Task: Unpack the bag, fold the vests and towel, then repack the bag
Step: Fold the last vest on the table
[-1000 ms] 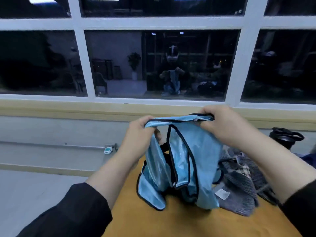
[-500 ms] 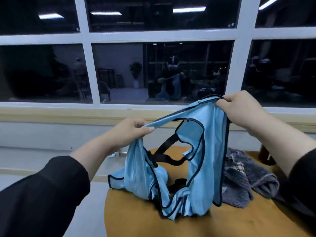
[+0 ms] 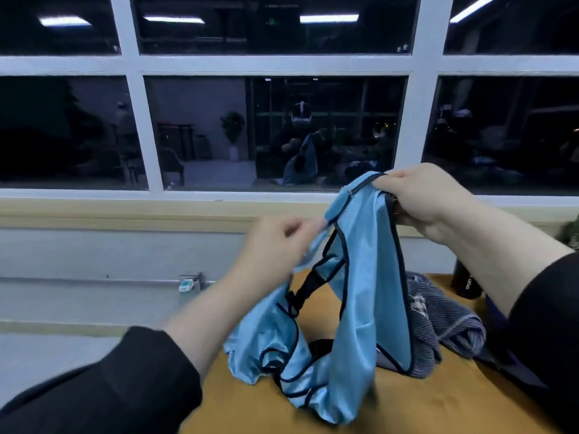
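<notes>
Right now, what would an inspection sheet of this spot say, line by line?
Surface: tan table, round-edged on its left, with a bare patch nearest the camera.
Job's things: light blue vest with dark trim held up, its lower end bunched on the table; grey striped towel crumpled to its right.
Clutter: black bottle standing behind the towel.
Hands: left hand, blurred, grips one vest edge; right hand grips the top edge, higher up.
Cables: nothing seen.
Surroundings: white-framed window, dark outside, reflecting ceiling lights; small white device on the low wall ledge.
</notes>
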Tool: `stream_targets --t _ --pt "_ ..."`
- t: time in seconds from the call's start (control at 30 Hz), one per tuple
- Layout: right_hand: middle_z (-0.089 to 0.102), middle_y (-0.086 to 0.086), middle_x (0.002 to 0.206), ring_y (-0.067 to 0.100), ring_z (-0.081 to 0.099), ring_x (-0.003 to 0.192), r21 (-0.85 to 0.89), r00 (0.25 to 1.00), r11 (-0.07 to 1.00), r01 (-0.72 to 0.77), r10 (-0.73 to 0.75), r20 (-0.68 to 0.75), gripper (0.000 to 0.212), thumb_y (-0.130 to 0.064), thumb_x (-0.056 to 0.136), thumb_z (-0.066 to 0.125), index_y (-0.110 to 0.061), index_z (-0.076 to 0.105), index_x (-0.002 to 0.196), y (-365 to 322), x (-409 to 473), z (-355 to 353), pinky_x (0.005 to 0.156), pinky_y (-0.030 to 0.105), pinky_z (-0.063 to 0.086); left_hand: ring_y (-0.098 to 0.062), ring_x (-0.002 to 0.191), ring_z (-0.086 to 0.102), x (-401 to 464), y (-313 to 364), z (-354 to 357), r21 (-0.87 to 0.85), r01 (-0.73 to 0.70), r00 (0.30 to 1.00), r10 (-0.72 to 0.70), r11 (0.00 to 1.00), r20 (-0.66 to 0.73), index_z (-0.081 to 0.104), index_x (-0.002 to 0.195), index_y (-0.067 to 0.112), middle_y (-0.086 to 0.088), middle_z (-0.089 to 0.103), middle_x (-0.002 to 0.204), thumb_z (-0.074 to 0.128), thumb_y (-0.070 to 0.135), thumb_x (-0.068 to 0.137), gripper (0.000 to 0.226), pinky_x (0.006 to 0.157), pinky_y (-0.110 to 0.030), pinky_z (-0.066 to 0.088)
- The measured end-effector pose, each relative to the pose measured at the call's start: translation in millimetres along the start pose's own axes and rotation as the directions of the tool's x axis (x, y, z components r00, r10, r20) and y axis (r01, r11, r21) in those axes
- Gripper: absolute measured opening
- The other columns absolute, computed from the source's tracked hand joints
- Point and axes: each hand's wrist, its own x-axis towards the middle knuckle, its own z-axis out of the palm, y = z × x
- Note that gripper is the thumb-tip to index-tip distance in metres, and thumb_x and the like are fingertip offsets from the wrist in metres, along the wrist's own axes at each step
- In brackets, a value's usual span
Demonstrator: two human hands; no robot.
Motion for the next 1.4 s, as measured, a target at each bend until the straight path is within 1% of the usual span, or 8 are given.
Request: stream_targets --t 0.07,0.2,0.4,0.87,1.1,1.2,1.3,1.4 --pt "0.069 0.020 0.085 0.028 0.063 0.074 0.001 0.999 1.000 0.014 -0.014 0.031 0.026 -0.013 0.099 0.061 0.011 0.068 0.106 -1.7 1.5 6.2 0.073 0.037 0.057 0.007 0.076 0.063 -11.7 -6.3 32.2 -0.021 0.121 0.933 -0.106 0.992 0.344 0.071 0.104 0.023 0.011 0.073 0.095 0.069 0.052 0.091 0.032 0.076 -0.019 0.049" --pt "0.076 0.021 0.104 0.040 0.072 0.102 0.025 0.984 1.000 -0.003 -0.001 0.179 0.025 -0.021 0.102 0.060 -0.001 0.075 0.108 -4.5 -1.8 4.9 0.096 0.049 0.056 -0.002 0.120 0.061 -14.3 -39.8 53.2 -0.109 0.244 0.899 -0.183 0.964 0.398 0.055 0.140 0.030 0.018 0.065 0.131 0.078 0.061 0.077 0.074 0.106 -0.036 0.050" --pt "0.078 0.012 0.100 0.032 0.073 0.104 0.019 0.981 0.999 -0.036 0.032 0.192 0.019 -0.021 0.100 0.063 -0.010 0.079 0.100 10.4 5.0 -9.4 0.097 0.049 0.057 -0.021 0.103 0.070 -19.7 -44.9 49.2 -0.418 0.469 0.803 -0.177 0.778 0.570 0.073 0.102 0.012 -0.008 0.075 0.114 0.072 0.023 0.094 0.015 0.100 -0.036 0.053" --pt "0.070 0.003 0.084 0.019 0.055 0.071 -0.357 0.981 0.928 0.110 -0.159 -0.112 0.013 -0.027 0.095 0.071 -0.022 0.073 0.084 27.5 40.7 -36.0 0.058 0.029 0.042 -0.014 0.066 0.057 45.1 5.2 -53.4 -0.527 0.306 0.935 -0.146 0.793 0.322 0.058 0.076 0.015 -0.003 0.060 0.073 0.045 0.015 0.101 0.028 0.068 -0.030 0.044" --pt "0.043 0.015 0.076 0.024 0.035 0.076 -0.197 0.953 0.980 0.006 -0.065 -0.294 0.039 -0.036 0.101 0.050 0.001 0.055 0.091 36.5 50.9 -43.1 0.062 0.034 0.029 -0.033 0.109 0.060 43.2 -5.7 -60.0 -0.556 0.278 0.953 -0.154 0.783 0.259 0.056 0.125 -0.005 -0.028 0.062 0.130 0.048 0.028 0.102 0.041 0.098 -0.044 0.049" --pt "0.065 0.029 0.114 0.023 0.053 0.088 -0.123 0.967 0.992 -0.040 0.007 -0.255 0.042 -0.037 0.096 0.060 0.002 0.065 0.110 42.9 53.9 -44.8 0.078 0.036 0.043 -0.027 0.107 0.056 43.4 -2.4 -54.0 -0.565 0.215 0.972 -0.117 0.797 0.205 0.056 0.131 0.008 -0.012 0.064 0.128 0.043 0.019 0.104 0.031 0.089 -0.041 0.049" --pt "0.056 0.008 0.142 0.026 0.056 0.122 -0.461 0.990 0.887 -0.030 -0.038 -0.138 0.054 -0.040 0.092 0.072 -0.020 0.055 0.140 30.1 39.1 -34.8 0.094 0.038 0.045 -0.012 0.117 0.061 49.0 11.2 -49.4 -0.495 0.168 0.974 -0.067 0.853 0.215 0.052 0.145 0.034 0.013 0.061 0.140 0.036 0.002 0.098 0.059 0.099 -0.043 0.051" --pt "0.073 0.005 0.104 0.022 0.068 0.090 -0.476 0.972 0.859 0.188 -0.232 -0.034 0.034 -0.046 0.089 0.073 -0.017 0.068 0.106 2.7 8.2 -7.5 0.071 0.035 0.052 0.009 0.130 0.050 55.5 34.5 -43.4 -0.367 0.102 0.981 -0.033 0.925 0.191 0.040 0.152 0.045 0.028 0.049 0.148 0.037 -0.008 0.091 0.081 0.101 -0.048 0.054"
